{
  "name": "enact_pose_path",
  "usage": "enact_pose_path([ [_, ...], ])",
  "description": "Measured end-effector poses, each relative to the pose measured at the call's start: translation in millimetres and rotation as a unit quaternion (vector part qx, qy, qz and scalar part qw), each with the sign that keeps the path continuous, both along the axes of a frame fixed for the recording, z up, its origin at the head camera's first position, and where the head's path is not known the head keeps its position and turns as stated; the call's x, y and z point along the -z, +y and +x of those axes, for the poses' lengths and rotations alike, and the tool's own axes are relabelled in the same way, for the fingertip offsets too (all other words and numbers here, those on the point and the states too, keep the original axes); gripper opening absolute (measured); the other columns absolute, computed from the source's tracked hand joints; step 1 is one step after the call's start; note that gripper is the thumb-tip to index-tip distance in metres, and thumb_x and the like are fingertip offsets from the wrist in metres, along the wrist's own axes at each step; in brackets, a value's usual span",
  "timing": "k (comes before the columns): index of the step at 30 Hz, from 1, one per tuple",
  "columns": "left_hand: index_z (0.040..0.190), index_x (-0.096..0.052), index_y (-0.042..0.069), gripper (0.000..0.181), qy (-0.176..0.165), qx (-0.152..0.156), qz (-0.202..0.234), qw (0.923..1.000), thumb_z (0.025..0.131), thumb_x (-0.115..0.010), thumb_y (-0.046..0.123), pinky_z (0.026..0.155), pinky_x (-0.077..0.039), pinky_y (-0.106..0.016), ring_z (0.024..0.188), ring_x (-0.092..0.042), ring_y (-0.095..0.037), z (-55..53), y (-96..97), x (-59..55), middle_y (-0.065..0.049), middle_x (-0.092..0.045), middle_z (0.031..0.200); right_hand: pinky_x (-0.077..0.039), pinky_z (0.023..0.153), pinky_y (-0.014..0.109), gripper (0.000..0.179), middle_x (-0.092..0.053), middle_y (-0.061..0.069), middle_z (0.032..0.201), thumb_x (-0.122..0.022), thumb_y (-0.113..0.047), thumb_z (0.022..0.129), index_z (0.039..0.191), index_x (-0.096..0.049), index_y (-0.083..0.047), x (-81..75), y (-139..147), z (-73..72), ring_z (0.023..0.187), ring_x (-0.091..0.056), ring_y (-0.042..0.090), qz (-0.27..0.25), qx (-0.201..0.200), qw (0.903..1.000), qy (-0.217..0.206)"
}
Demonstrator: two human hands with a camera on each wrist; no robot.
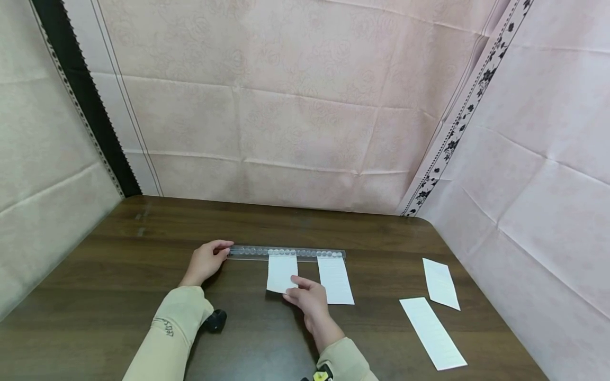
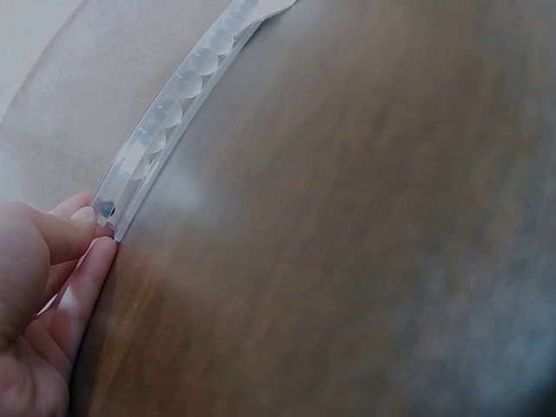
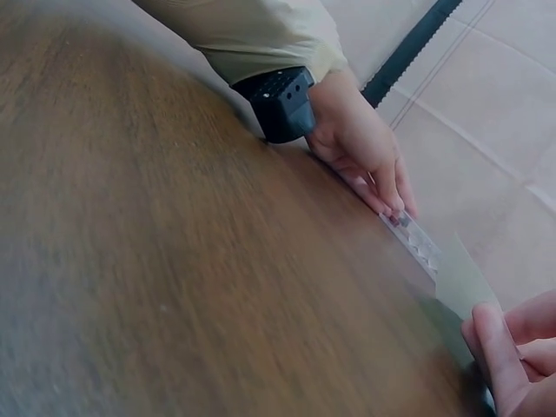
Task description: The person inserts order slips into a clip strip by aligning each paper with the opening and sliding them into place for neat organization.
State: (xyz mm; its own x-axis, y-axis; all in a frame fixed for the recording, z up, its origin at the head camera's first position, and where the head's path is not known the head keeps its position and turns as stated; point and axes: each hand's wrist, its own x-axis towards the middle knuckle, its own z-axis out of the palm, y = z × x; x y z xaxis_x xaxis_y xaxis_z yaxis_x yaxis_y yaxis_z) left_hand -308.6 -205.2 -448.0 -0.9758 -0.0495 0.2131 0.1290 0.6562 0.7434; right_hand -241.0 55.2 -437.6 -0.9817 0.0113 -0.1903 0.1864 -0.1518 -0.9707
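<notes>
A clear ticket rail [image 1: 250, 252] with a row of clear round balls inside lies crosswise on the brown table. My left hand [image 1: 205, 263] pinches its left end between thumb and fingers, as the left wrist view also shows. One white paper slip [image 1: 280, 271] has its top edge at the middle of the rail. My right hand [image 1: 311, 303] pinches that slip by its lower right side, and in the right wrist view the slip [image 3: 460, 276] stands tilted off the table. A second white slip [image 1: 336, 281] hangs from the rail's right end and lies flat.
Two loose white slips lie at the right of the table: a shorter one [image 1: 440, 283] farther back and a longer one [image 1: 432, 333] nearer. Pale patterned cloth [image 1: 295, 132] encloses the table [image 1: 119, 296] at the back and both sides.
</notes>
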Motion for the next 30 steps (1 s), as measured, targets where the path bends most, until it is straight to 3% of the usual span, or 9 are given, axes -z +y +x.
enact_pose_path([
  [30, 0.119, -0.062, 0.005, 0.027, -0.007, -0.003, 0.005, 1.0000, 0.095, -0.053, 0.014, 0.092, -0.040, -0.051, 0.110, -0.052, -0.037, 0.9, 0.7, -1.1, -0.019, -0.059, 0.120, -0.053, 0.075, 0.030, 0.036, -0.051, 0.028, 0.123, -0.057, 0.015, 0.080, 0.116, -0.054, 0.018, -1.1, 7.2, -3.5, 0.072, -0.062, 0.014, -0.012, -0.017, 0.9998, -0.001],
])
